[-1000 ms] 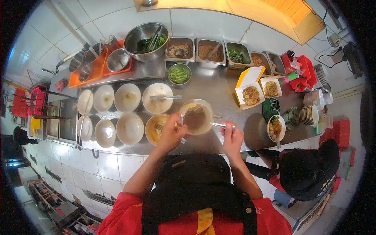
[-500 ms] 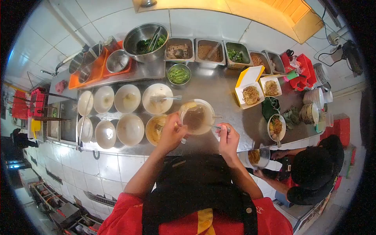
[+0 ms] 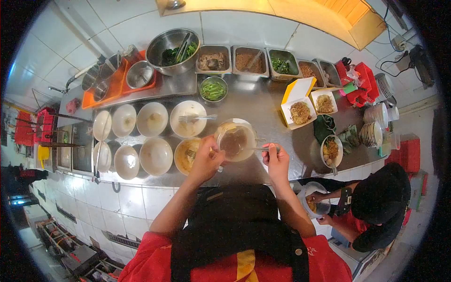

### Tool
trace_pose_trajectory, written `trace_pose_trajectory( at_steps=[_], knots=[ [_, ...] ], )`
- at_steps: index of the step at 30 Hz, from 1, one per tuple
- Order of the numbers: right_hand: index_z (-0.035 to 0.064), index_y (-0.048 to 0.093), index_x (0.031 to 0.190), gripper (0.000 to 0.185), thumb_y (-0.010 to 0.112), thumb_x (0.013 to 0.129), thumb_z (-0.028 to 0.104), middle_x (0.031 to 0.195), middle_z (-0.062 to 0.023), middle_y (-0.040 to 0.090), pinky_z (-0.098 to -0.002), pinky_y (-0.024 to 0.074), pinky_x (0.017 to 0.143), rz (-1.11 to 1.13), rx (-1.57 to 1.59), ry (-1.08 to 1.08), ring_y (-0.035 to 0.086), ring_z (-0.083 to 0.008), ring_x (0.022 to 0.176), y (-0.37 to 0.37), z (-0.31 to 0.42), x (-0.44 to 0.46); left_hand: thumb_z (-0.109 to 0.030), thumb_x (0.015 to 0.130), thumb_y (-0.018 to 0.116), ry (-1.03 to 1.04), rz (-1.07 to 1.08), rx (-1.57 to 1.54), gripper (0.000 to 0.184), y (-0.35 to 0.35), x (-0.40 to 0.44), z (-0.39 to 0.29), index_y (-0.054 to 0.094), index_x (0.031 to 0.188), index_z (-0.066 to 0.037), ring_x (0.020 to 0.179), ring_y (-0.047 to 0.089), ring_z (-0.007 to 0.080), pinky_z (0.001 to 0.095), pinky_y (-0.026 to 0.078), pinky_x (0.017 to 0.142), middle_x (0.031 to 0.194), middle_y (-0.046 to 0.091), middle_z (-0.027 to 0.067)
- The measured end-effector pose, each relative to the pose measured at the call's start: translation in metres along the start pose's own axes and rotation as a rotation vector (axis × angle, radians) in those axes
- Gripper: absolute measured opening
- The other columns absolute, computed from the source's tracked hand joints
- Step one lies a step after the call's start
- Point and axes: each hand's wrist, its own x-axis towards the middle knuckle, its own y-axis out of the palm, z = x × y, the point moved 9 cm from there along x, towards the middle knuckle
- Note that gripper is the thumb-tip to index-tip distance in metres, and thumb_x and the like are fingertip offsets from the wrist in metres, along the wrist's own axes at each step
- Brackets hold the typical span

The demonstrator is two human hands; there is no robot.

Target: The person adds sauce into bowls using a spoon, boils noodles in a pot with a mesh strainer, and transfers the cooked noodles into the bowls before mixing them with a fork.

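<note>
A container of brown sauce [image 3: 235, 141] is tilted over the steel counter, and my left hand [image 3: 206, 157] grips its left rim. My right hand [image 3: 276, 160] pinches the handle of a metal spoon [image 3: 260, 149], whose other end reaches the container's right side. To the left, a white bowl with an orange-stained inside [image 3: 185, 157] holds a fork. Behind it, another fork lies in a white bowl [image 3: 188, 109].
Several white bowls [image 3: 156, 156] stand in two rows at left. Metal trays [image 3: 252, 74], greens in a steel bowl [image 3: 189, 49], open food boxes [image 3: 291, 97] and a filled bowl [image 3: 330, 146] line the counter. A co-worker [image 3: 376, 202] leans in at right, holding a bowl.
The spoon in my right hand has shifted slightly and lies more level. The co-worker has come closer to the counter, and the clear bowl in their hands has come into view.
</note>
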Motion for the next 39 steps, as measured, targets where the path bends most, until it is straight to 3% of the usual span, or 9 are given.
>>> trace_pose_trajectory(
  at_steps=[3, 6, 9, 18, 23, 36, 39],
  knots=[
    [0.0044, 0.064, 0.096, 0.024, 0.050, 0.104, 0.022, 0.073, 0.0008, 0.059, -0.0194, 0.0399, 0.055, -0.017, 0.013, 0.034, 0.048, -0.0040, 0.061, -0.005, -0.005, 0.002, -0.002, 0.086, 0.066, -0.120, 0.008, -0.109, 0.023, 0.002, -0.002, -0.007, 0.044, 0.094, -0.007, 0.100, 0.056, 0.0201, 0.0294, 0.054, 0.073, 0.119, 0.046, 0.0138],
    [0.0051, 0.063, 0.097, 0.023, 0.051, 0.104, 0.023, 0.074, 0.0003, 0.058, -0.0173, 0.0367, 0.053, -0.040, 0.003, -0.005, 0.046, -0.0038, 0.059, -0.007, 0.003, 0.004, -0.003, 0.087, 0.065, -0.087, -0.003, -0.044, 0.022, -0.004, 0.000, 0.012, 0.045, 0.095, -0.007, 0.095, 0.057, 0.0178, 0.0285, 0.055, 0.070, 0.116, 0.045, 0.0115],
    [0.0050, 0.064, 0.098, 0.024, 0.050, 0.104, 0.023, 0.073, 0.0010, 0.059, -0.0190, 0.0399, 0.056, -0.015, -0.029, -0.048, 0.048, -0.0039, 0.062, -0.008, 0.009, 0.007, -0.003, 0.088, 0.064, -0.131, -0.016, -0.143, 0.021, -0.004, 0.001, 0.023, 0.045, 0.097, -0.007, 0.090, 0.058, 0.0161, 0.0284, 0.054, 0.068, 0.114, 0.045, 0.0107],
    [0.0046, 0.063, 0.098, 0.023, 0.052, 0.104, 0.024, 0.074, 0.0007, 0.057, -0.0176, 0.0364, 0.054, -0.040, 0.025, -0.049, 0.046, -0.0038, 0.061, -0.006, 0.015, 0.015, -0.004, 0.095, 0.057, -0.286, 0.000, -0.233, 0.018, -0.016, 0.005, 0.011, 0.039, 0.096, -0.008, 0.075, 0.070, 0.0213, 0.0308, 0.058, 0.064, 0.092, 0.053, 0.0074],
    [0.0044, 0.063, 0.096, 0.023, 0.052, 0.104, 0.023, 0.074, 0.0004, 0.057, -0.0178, 0.0356, 0.053, -0.049, 0.038, -0.066, 0.045, -0.0037, 0.060, -0.011, 0.017, 0.021, -0.003, 0.096, 0.055, -0.243, -0.094, -0.242, 0.018, -0.037, 0.012, 0.021, 0.038, 0.101, -0.009, 0.075, 0.071, 0.0264, 0.0321, 0.060, 0.064, 0.091, 0.055, 0.0096],
    [0.0048, 0.063, 0.098, 0.022, 0.051, 0.104, 0.023, 0.073, 0.0007, 0.057, -0.0183, 0.0364, 0.053, -0.075, 0.017, -0.078, 0.045, -0.0035, 0.060, -0.021, 0.004, 0.026, -0.009, 0.096, 0.055, -0.252, -0.195, -0.257, 0.016, -0.078, 0.013, 0.032, 0.039, 0.097, -0.009, 0.077, 0.072, 0.0254, 0.0325, 0.060, 0.066, 0.092, 0.061, 0.0143],
    [0.0026, 0.065, 0.100, 0.023, 0.052, 0.103, 0.021, 0.073, -0.0009, 0.061, -0.0201, 0.0412, 0.055, -0.081, -0.055, -0.107, 0.050, -0.0051, 0.060, -0.027, -0.018, 0.030, -0.009, 0.097, 0.055, -0.216, -0.214, -0.275, 0.016, -0.081, 0.010, 0.020, 0.039, 0.097, -0.009, 0.078, 0.072, 0.0255, 0.0323, 0.059, 0.066, 0.091, 0.061, 0.0135]
  ],
)
